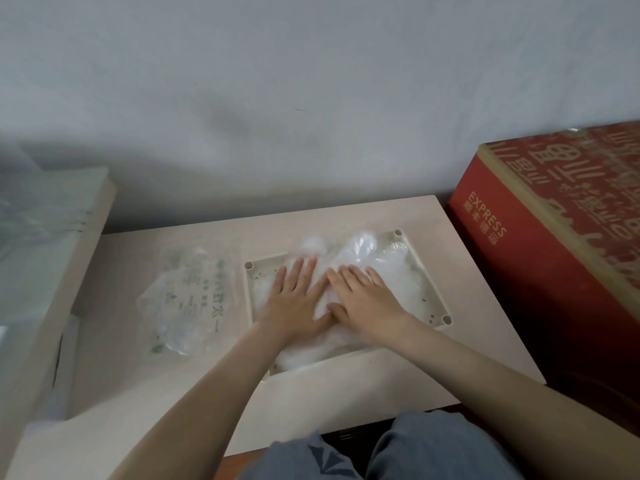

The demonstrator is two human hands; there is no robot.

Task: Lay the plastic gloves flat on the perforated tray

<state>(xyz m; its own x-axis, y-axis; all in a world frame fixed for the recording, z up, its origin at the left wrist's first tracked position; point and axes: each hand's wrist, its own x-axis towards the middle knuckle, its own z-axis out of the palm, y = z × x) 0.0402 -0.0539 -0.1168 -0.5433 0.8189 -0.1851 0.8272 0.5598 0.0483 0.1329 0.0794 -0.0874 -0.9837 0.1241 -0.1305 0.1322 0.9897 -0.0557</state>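
Plastic gloves [367,261] are pressed flat in the perforated tray [434,289] on a pale table [346,393] by the left hand [294,299] and right hand [367,299], fingers straight, palms down, side by side. A printed plastic bag [187,299] is seen left of the tray.

The left hand [294,301], right hand [369,301] and plastic gloves [374,252] hide most of the floor of the perforated tray [428,282] (few holes show). The red EXPRESS box [540,271] runs off the right edge; lettering on the printed bag [187,296] is blurred.
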